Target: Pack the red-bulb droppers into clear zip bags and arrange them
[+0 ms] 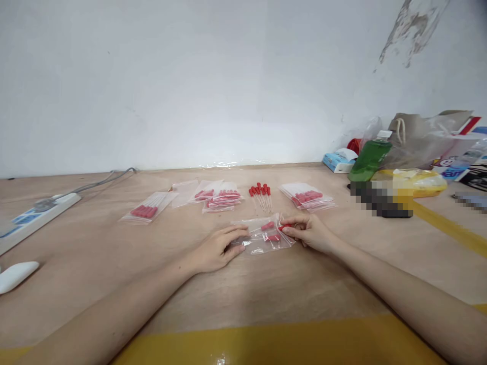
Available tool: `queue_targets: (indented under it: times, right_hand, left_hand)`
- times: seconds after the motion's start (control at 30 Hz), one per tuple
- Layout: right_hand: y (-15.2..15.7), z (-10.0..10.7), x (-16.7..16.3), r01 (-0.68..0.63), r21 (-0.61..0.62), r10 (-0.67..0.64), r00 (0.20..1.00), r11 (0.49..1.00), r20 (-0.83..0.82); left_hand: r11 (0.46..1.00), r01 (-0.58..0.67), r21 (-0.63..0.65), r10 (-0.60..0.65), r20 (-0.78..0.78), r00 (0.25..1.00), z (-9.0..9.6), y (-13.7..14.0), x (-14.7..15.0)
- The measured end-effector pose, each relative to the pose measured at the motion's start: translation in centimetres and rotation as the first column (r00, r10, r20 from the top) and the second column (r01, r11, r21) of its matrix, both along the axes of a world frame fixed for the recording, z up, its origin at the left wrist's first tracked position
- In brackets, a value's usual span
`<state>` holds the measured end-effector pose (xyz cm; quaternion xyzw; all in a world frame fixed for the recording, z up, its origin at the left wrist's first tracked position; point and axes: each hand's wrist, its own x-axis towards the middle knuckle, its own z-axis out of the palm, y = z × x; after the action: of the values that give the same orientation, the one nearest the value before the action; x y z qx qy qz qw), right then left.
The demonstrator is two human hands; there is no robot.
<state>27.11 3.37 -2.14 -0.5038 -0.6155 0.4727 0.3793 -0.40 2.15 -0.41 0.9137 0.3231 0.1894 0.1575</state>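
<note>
A small clear plastic bag (pixel 262 238) lies flat on the table between my hands, with a few red-capped droppers inside. My left hand (pixel 218 248) presses on the bag's left end with its fingers. My right hand (pixel 310 232) pinches a red-capped dropper (pixel 286 228) at the bag's right opening. Just behind the bag lies a loose bunch of red-capped droppers (pixel 261 194).
Filled bags of droppers lie in piles at the back left (pixel 146 209), back middle (pixel 221 196) and back right (pixel 307 197). A power strip (pixel 36 213) and a white object (pixel 15 275) sit at the left. A green bottle (pixel 370 157), tissue pack (pixel 338 160) and bags crowd the right.
</note>
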Motion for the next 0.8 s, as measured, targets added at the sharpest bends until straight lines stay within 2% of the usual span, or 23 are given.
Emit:
queue_targets:
  times: [0.07, 0.17, 0.33, 0.5, 0.57, 0.7, 0.8]
  right_hand:
    - [0.3, -0.2, -0.1, 0.052, 0.033, -0.054, 0.996, 0.998, 0.067]
    - [0.7, -0.3, -0.2, 0.104, 0.019, -0.105, 0.991, 0.994, 0.083]
    - [0.1, 0.3, -1.0, 0.018, 0.042, -0.017, 0.999, 0.999, -0.027]
    - [-0.7, 1.3, -0.9, -0.166, -0.142, 0.16, 0.986, 0.976, -0.055]
    - [-0.4, 1.5, -0.5, -0.122, -0.155, 0.118, 0.992, 0.98, -0.039]
    - [1.9, 1.8, -0.3, 0.124, 0.005, -0.124, 0.987, 0.992, 0.103]
    - [4.5, 2.3, -1.2, 0.156, 0.205, -0.22, 0.913, 0.966, 0.344]
  left_hand:
    - [1.0, 0.002, -0.002, -0.002, 0.001, 1.0, 0.0, 0.0, 0.0]
    - [1.0, 0.002, 0.0, -0.002, 0.001, 1.0, 0.0, 0.0, -0.1]
    - [1.0, -0.001, 0.014, 0.001, 0.001, 1.0, -0.1, 0.1, -0.1]
    - [1.0, -0.002, 0.018, 0.001, 0.008, 1.0, -0.2, 0.2, -0.1]
    - [1.0, -0.005, 0.02, 0.005, 0.006, 1.0, -0.2, 0.2, -0.1]
    - [1.0, -0.005, 0.02, 0.005, 0.006, 1.0, -0.1, 0.1, -0.1]
    - [1.0, 0.003, 0.017, -0.003, 0.022, 1.0, 0.0, 0.0, 0.0]
